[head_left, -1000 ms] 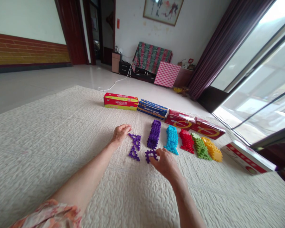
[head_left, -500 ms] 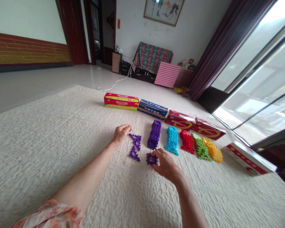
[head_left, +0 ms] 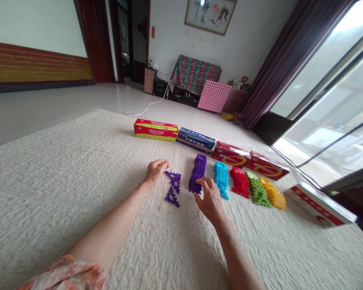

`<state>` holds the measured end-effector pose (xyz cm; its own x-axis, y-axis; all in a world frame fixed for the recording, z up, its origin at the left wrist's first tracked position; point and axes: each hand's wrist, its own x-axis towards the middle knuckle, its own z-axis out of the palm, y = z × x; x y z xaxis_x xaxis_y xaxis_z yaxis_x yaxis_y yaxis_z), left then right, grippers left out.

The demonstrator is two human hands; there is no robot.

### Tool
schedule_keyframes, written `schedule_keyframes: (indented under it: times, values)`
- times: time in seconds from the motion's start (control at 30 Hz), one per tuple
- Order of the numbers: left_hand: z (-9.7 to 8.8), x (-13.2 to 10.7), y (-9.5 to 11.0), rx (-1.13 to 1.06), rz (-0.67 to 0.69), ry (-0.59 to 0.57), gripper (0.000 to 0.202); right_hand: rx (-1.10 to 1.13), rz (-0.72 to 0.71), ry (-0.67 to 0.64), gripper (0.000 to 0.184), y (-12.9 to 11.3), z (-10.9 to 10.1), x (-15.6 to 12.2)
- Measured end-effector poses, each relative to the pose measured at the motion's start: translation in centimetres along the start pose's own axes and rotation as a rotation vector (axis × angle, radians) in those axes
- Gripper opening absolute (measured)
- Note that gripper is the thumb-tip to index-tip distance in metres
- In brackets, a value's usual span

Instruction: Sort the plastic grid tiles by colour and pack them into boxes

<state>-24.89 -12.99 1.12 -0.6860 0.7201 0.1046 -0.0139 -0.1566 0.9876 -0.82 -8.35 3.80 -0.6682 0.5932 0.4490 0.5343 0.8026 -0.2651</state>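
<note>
Purple stack (head_left: 198,169) on pale mat (head_left: 103,161), ahead of right hand (head_left: 211,200), slightly left; long axis runs away from person. Right hand nearer, thumb and fingers apart by near end; contact unclear. Left hand (head_left: 156,172): fingertips together, beside loose purple triangles (head_left: 177,183). Blue box (head_left: 196,141) reads 小霸王电池; red-yellow box (head_left: 156,131), apparently 华太电池. Dark red boxes (head_left: 268,166): lettering unclear.
</note>
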Motion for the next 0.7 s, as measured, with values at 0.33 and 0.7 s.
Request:
schedule_keyframes:
  times: [0.33, 0.7]
  values:
    - [-0.2, 0.4, -1.5, 0.25, 0.167, -0.116, 0.029, 0.197, -0.108, 0.069, 0.026, -2.8, 0.5, -0.5]
    - [0.2, -0.1, -1.4, 0.745, 0.623, -0.424, 0.032, 0.253, -0.129, -0.053, 0.028, -4.6, 2.2, -0.6]
